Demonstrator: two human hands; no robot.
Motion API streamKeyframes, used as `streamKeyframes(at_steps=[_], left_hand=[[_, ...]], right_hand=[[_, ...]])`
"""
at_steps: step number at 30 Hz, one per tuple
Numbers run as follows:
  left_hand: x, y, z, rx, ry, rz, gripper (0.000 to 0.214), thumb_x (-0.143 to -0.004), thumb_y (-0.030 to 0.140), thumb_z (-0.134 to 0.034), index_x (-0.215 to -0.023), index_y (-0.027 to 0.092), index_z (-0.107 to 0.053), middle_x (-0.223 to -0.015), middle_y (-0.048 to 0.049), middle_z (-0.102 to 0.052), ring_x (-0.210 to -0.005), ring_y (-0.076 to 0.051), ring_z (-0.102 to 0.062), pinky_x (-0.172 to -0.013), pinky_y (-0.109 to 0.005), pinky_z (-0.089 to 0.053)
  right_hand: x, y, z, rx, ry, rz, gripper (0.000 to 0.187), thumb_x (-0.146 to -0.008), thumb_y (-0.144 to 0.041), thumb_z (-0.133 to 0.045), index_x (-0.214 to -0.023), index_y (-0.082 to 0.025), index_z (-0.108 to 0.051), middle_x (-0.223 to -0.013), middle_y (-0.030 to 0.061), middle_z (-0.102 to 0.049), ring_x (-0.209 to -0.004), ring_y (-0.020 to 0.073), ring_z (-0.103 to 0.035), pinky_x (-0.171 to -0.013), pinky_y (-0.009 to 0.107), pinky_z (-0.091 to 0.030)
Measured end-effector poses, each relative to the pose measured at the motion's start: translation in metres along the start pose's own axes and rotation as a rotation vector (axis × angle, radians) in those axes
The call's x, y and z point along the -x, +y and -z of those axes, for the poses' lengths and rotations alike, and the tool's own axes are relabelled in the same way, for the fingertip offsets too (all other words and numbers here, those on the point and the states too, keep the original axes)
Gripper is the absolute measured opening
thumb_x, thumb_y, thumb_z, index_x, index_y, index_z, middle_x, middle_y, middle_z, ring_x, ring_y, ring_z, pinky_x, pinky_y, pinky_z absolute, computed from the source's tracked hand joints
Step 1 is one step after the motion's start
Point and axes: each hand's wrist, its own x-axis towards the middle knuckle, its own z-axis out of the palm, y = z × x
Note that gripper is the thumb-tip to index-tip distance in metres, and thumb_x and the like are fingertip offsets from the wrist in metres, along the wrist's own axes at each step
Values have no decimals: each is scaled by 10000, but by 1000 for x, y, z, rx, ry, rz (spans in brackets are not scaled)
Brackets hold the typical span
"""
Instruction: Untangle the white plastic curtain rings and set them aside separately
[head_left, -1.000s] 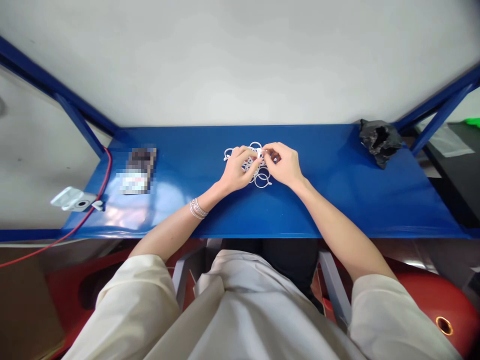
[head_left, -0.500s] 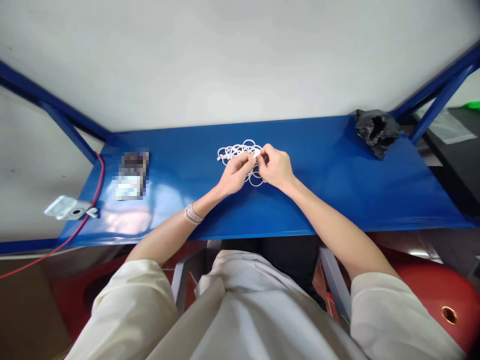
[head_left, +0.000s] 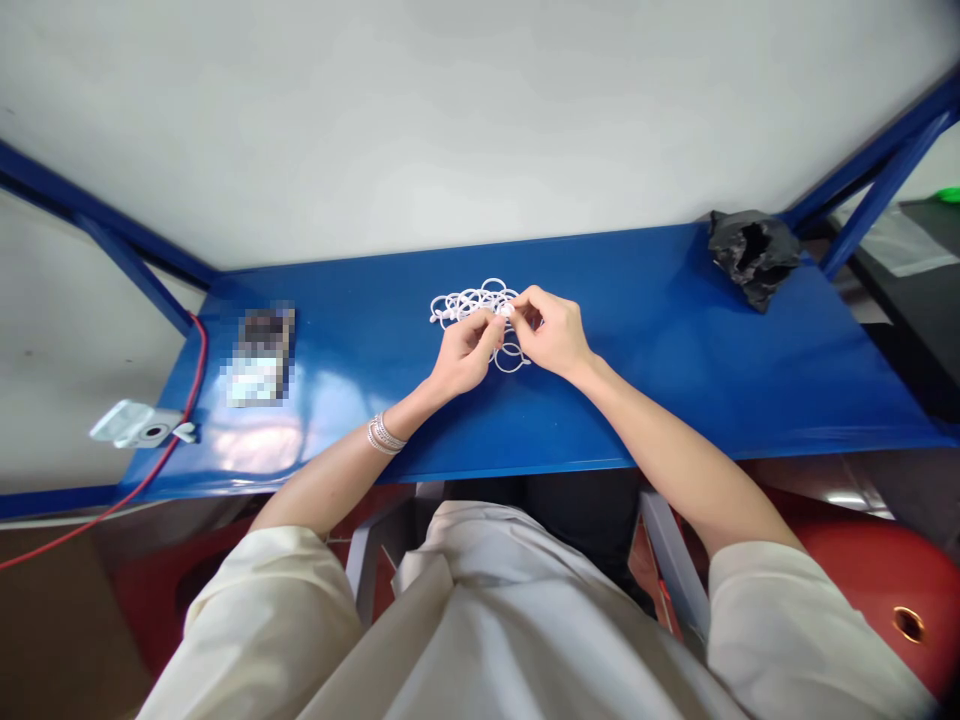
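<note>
A loose tangle of thin white cord (head_left: pixel 469 300), looped many times and with small white knobs along it, lies on the blue table. My left hand (head_left: pixel 465 352) is closed at the near side of the tangle, thumb and forefinger pinching a bit of the cord. Just to the right, my right hand (head_left: pixel 551 330) also pinches the cord, its fingertips almost meeting the left ones. Between the two hands a small white piece shows, too small to make out. One loop hangs below the fingers onto the table.
On the left of the blue table (head_left: pixel 360 300) lies a pixelated flat item (head_left: pixel 262 355). A white camera-like device (head_left: pixel 139 424) sits by a red cable (head_left: pixel 196 370) at the left edge. A crumpled black plastic bag (head_left: pixel 754 255) stands at the back right, near the blue frame.
Both hands keep their pinch on the white cord, with the fingertips shifting slightly. The right fingertips have moved a little left, and the view has tilted slightly.
</note>
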Motion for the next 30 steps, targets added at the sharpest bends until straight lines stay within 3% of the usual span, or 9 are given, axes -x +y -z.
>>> streamKeyframes(at_steps=[9, 20, 25, 30], left_hand=[[-7, -4, 4, 48, 115, -22, 492, -969, 704, -688, -900, 231, -571, -824, -21, -593, -605, -113, -499, -570, -304, -453], [-5, -9, 9, 73, -76, 42, 460, -979, 678, -679, -1105, 251, -561, -919, -37, -690, -605, -130, -633, -599, -303, -549], [-7, -6, 15, 33, -110, 16, 359, -1006, 564, -702, -1108, 220, -695, -942, -71, -756, -650, -146, -671, -624, -310, -569], [-10, -6, 20, -60, -50, 3, 358, -992, 515, -720, -1172, 217, -805, -1129, -119, -810, -909, -210, -750, -742, -337, -608]], right_hand=[[6, -8, -1, 23, -39, 81, 230, -1050, -310, -580, -836, -228, -603, -817, 38, -718, -684, 165, -604, -655, 311, -441], [7, -6, 0, 88, -63, 171, 312, -1097, -320, -515, -944, -235, -774, -936, 63, -787, -828, 198, -697, -697, 320, -494], [5, -4, 1, 8, -53, 109, 237, -1030, -274, -641, -903, -261, -841, -955, 45, -793, -788, 181, -682, -702, 319, -513], [0, -2, 4, -39, -31, -39, 106, -947, -281, -774, -952, -274, -879, -843, 22, -763, -672, 165, -618, -679, 331, -523]])
